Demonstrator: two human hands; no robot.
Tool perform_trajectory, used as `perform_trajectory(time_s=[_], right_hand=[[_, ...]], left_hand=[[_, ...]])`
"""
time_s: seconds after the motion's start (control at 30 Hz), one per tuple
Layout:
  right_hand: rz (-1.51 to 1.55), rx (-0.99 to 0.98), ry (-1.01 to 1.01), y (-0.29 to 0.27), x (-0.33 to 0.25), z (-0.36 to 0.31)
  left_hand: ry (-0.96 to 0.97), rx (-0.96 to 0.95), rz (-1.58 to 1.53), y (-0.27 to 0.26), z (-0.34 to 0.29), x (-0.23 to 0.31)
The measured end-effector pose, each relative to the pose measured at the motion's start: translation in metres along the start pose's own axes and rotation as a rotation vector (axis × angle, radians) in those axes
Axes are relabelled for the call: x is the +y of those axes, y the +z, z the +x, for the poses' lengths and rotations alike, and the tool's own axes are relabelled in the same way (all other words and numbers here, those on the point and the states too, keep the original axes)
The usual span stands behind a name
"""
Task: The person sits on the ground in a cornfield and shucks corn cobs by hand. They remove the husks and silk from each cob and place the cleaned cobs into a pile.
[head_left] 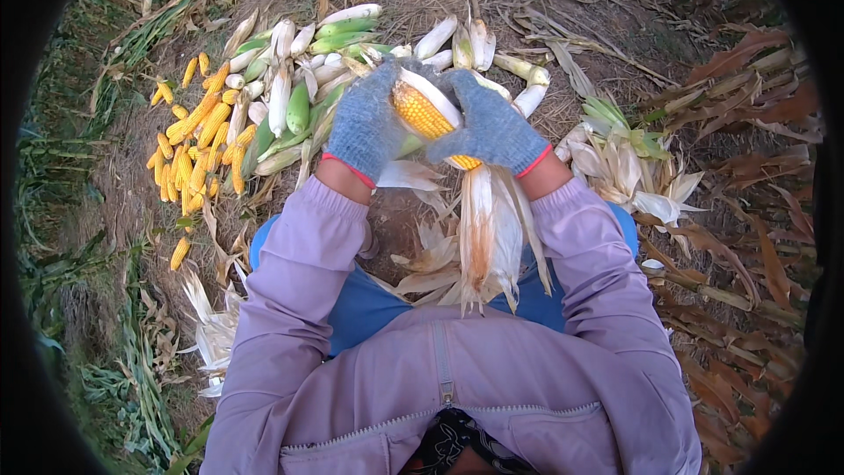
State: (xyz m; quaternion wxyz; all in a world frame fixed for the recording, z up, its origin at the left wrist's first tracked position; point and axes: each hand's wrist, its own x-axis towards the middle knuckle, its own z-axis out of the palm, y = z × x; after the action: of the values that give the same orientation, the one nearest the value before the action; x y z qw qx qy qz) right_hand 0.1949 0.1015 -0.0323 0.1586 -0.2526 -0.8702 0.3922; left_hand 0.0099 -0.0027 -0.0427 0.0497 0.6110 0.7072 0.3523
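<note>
Both my hands wear grey knitted gloves with red cuffs and meet around one ear of corn in front of me. My left hand is closed round the ear's left side and upper end. My right hand grips it from the right, with a pale strip of husk along the kernels by its thumb. The yellow kernels are bare in the middle. Peeled dry husk hangs from the lower end toward my lap. The fingertips of both gloves are partly hidden behind the ear.
A pile of bare yellow cobs lies on the ground at left. Beside it, unhusked ears, white and green, are heaped at the far middle. Stripped husks lie at right. Dry corn stalks edge the right side, greener leaves the left.
</note>
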Motion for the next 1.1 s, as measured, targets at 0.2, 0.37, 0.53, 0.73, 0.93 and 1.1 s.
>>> perform_trajectory(time_s=[0.2, 0.37, 0.53, 0.73, 0.93, 1.1], right_hand=[[-0.139, 0.31, -0.119, 0.015, -0.01, 0.002], [-0.068, 0.33, -0.145, 0.065, -0.005, -0.014], [-0.08, 0.376, -0.186, 0.065, 0.005, -0.013], [0.633, 0.406, 0.102, 0.044, 0.007, -0.002], [1.147, 0.451, 0.19, 0.026, 0.0, 0.003], [1.506, 0.514, 0.237, 0.004, 0.027, 0.011]], left_hand=[[-0.325, 0.292, -0.525, 0.047, -0.001, -0.067], [-0.371, 0.202, -0.337, 0.038, 0.001, -0.045], [-0.406, 0.087, -0.35, 0.008, 0.009, 0.021], [-0.324, 0.064, -0.443, 0.004, 0.007, 0.046], [-0.602, 0.125, -2.17, 0.007, 0.019, 0.047], [-0.458, 0.148, -1.582, -0.006, 0.016, 0.023]])
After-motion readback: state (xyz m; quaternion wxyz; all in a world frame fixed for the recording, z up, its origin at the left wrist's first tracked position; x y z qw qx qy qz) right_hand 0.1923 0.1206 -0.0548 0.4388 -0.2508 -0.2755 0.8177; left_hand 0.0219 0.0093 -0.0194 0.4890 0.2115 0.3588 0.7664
